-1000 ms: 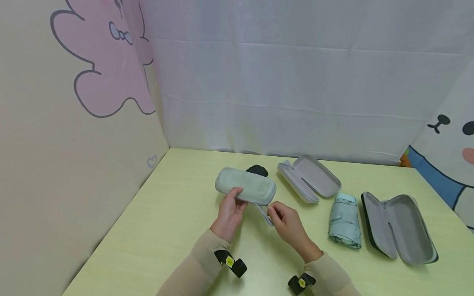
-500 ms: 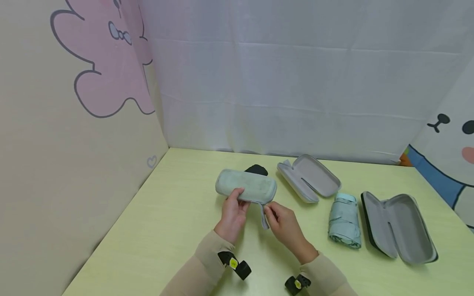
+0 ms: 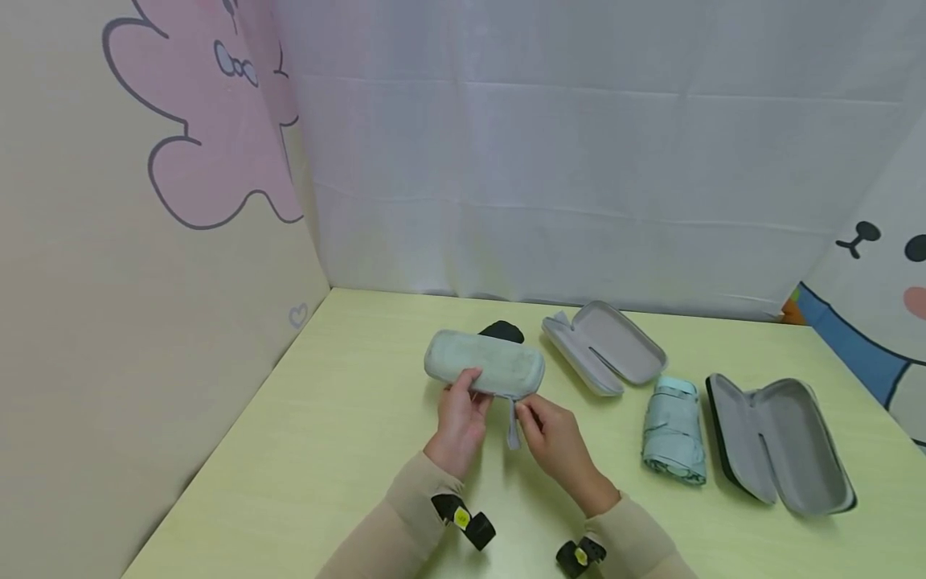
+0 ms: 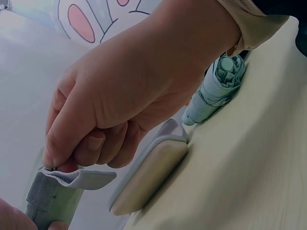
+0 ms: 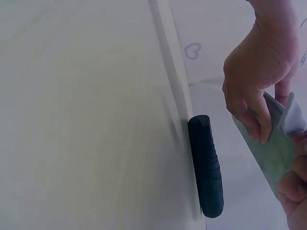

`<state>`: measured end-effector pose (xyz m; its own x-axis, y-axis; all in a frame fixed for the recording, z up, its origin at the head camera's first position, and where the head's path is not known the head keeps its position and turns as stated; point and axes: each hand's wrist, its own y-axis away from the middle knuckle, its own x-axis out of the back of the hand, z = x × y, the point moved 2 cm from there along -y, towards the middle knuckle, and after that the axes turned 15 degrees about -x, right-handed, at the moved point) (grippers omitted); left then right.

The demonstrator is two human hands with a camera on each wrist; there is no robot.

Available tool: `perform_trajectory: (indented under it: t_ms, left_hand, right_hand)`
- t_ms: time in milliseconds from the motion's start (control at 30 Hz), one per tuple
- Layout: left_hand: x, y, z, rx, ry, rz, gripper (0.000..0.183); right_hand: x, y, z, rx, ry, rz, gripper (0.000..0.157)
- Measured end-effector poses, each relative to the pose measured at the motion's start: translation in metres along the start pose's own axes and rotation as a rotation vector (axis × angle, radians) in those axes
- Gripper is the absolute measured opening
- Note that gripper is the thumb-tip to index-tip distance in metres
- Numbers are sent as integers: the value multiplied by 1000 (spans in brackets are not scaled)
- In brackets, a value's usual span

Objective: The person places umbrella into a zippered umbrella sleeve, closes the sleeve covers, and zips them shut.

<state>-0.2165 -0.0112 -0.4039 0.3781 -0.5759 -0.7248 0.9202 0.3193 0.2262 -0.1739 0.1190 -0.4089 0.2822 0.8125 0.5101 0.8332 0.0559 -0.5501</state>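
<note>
My left hand [image 3: 460, 418] grips a pale green zip case [image 3: 485, 358] above the table, thumb on its top face and fingers beneath. A grey strap [image 3: 513, 430] hangs from the case's near right corner. At that corner my right hand [image 3: 559, 442] pinches the zipper pull with thumb and forefinger; the pull is mostly hidden by the fingertips. The left wrist view shows the right hand [image 4: 115, 91] beside the strap [image 4: 91, 179], with a tiny dark bit at the fingertips. The case [image 5: 278, 153] looks closed.
Behind the case lies a dark folded umbrella [image 5: 206, 165], partly hidden in the head view. To the right are an open grey-lined case [image 3: 622, 350], a pale green folded umbrella [image 3: 674, 434] and another open case [image 3: 803, 450] with a dark outside. A white curtain [image 3: 564, 161] hangs behind the table.
My right hand has moved slightly left, from beside the strap to the case's corner. The strap, earlier slanting to the right, now hangs straight down. The case has shifted slightly right.
</note>
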Motion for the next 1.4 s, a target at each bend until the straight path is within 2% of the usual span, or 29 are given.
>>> perform_trajectory:
  t_ms: [100, 233, 300, 367, 467, 567, 633, 767, 933, 1200, 1400]
  left_hand:
    - [0, -1, 2, 3, -18, -13, 46]
    - [0, -2, 8, 7, -65, -56, 38]
    - [0, -3, 10, 11, -105, -85, 37]
    - [1, -4, 13, 22, -153, -122, 38]
    - [4, -6, 17, 48, -238, -184, 42]
    - [8, -9, 17, 65, -347, -270, 42]
    - [10, -9, 15, 67, -432, -340, 40]
    - [14, -9, 8, 77, -582, -468, 38]
    - [19, -8, -2, 70, -725, -560, 39]
    - [23, -9, -10, 50, -867, -594, 39]
    - [26, -10, -15, 45, -919, -601, 35]
  right_hand:
    - [2, -1, 0, -67, -51, -42, 17]
    - [10, -4, 2, -198, -116, -123, 16]
    - [16, -6, 4, -271, -141, -133, 19]
    - [24, -8, 7, -351, -167, -107, 24]
    - [36, -12, 10, -458, -192, -9, 31]
    - [46, -14, 9, -533, -206, 56, 34]
    - [49, -14, 11, -560, -207, 62, 35]
    - [47, -13, 21, -617, -197, 12, 36]
    - [40, -9, 33, -685, -154, -85, 39]
    - [33, -7, 36, -712, -82, -161, 32]
    - [29, -6, 36, -683, -16, -214, 29]
